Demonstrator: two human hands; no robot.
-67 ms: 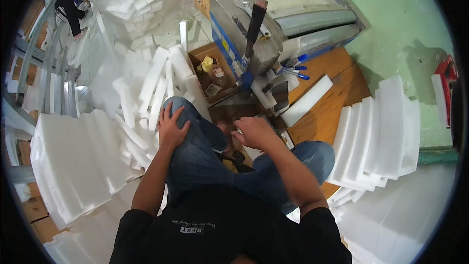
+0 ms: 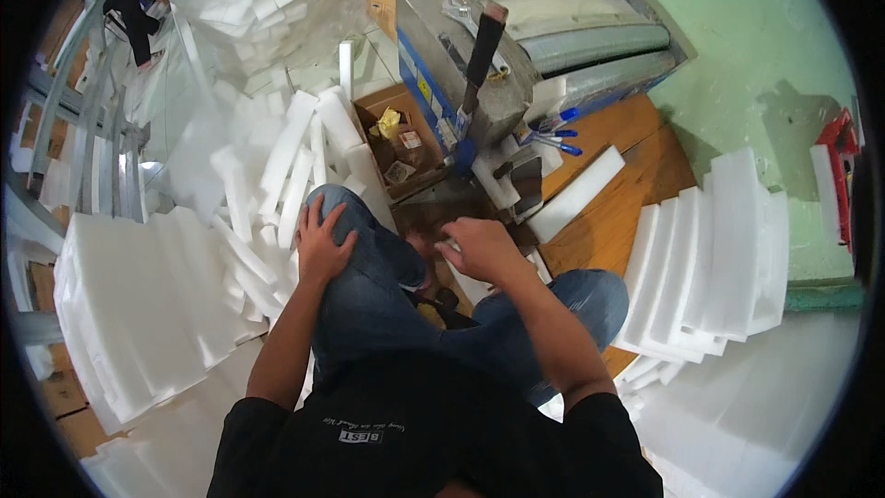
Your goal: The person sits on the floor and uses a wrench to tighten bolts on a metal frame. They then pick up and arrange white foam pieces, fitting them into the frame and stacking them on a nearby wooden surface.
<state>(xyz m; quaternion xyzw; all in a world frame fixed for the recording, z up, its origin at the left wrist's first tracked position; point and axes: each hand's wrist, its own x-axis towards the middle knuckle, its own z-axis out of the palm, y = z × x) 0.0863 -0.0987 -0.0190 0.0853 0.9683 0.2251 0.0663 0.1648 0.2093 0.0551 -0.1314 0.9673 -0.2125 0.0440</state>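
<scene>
Hands observed from above, person seated in blue jeans. Left hand (image 2: 320,242) is laid flat on the left knee (image 2: 355,221), fingers spread, nothing gripped. Right hand (image 2: 479,249) is held between the knees with fingers curled loosely downward; whether anything is gripped cannot be told, the hand being slightly blurred. A white foam piece (image 2: 472,284) is seen just beneath the right hand, partly hidden by it.

Landmark taken: grey metal machine (image 2: 544,46) with dark upright lever (image 2: 483,44). Directly below the machine a wooden table (image 2: 627,194) is seen, with a white foam strip (image 2: 576,194) lying on it. Blue pens (image 2: 553,138) rest at the machine's lower edge. Left of the machine an open cardboard box (image 2: 401,143) holds small items. Further left of the machine loose foam strips (image 2: 286,175) are heaped, touching the left knee. Stacked foam sheets (image 2: 719,249) are noted lower right of the machine, another stack (image 2: 138,304) far lower left
</scene>
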